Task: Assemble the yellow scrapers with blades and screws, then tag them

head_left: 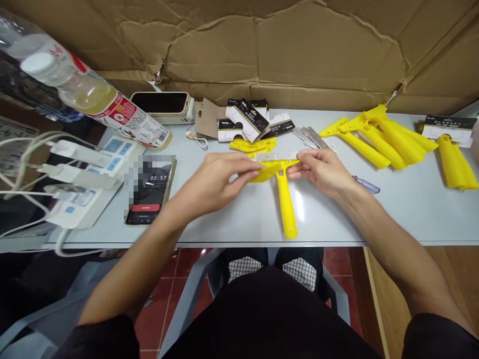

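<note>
A yellow T-shaped scraper handle is in front of me, its grip pointing towards me. Along its head lies a thin metal blade. My left hand is closed, pinching a flat yellow plastic piece at the head's left side. Whether that piece touches the handle I cannot tell. My right hand is closed on the right end of the scraper head, thumb at the blade's end. Just behind are flat yellow plastic pieces and several loose metal blades.
Yellow scraper handles lie back right, with a carded yellow handle beyond. Black-and-white cards are stacked at the back. A screwdriver lies by my right wrist. Left are a phone, a power strip and a bottle.
</note>
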Demonstrator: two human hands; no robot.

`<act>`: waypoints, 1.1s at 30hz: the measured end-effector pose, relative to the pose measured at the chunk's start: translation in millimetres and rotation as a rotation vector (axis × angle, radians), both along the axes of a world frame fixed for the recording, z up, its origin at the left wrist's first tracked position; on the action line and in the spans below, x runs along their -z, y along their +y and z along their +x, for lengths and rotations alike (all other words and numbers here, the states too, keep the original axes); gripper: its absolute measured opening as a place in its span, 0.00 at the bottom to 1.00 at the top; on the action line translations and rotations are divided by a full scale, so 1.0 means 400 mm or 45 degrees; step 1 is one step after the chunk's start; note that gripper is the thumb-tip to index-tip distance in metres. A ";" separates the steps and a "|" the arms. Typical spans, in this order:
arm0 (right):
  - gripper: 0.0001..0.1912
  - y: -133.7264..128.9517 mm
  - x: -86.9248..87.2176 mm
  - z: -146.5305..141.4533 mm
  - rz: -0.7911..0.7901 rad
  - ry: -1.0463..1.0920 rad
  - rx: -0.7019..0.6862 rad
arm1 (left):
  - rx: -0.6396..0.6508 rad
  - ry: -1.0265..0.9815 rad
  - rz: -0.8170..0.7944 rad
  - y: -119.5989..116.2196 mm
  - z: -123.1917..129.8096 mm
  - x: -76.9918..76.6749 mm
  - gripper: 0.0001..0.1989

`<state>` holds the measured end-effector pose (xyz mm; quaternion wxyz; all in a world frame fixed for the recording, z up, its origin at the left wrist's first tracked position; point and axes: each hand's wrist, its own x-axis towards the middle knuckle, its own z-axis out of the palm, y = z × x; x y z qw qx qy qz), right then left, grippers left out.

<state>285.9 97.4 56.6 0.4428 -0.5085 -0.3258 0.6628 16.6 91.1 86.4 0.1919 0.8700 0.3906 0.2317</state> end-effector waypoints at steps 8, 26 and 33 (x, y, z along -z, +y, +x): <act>0.16 0.001 0.002 0.001 0.033 0.005 -0.051 | 0.081 -0.084 -0.204 0.155 0.112 -0.011 0.09; 0.11 -0.003 0.019 0.008 0.050 0.032 -0.189 | 0.141 -0.220 -0.524 0.185 0.106 0.063 0.09; 0.14 -0.002 0.010 0.006 0.007 0.079 -0.166 | 0.120 -0.369 -0.588 0.186 0.106 0.070 0.10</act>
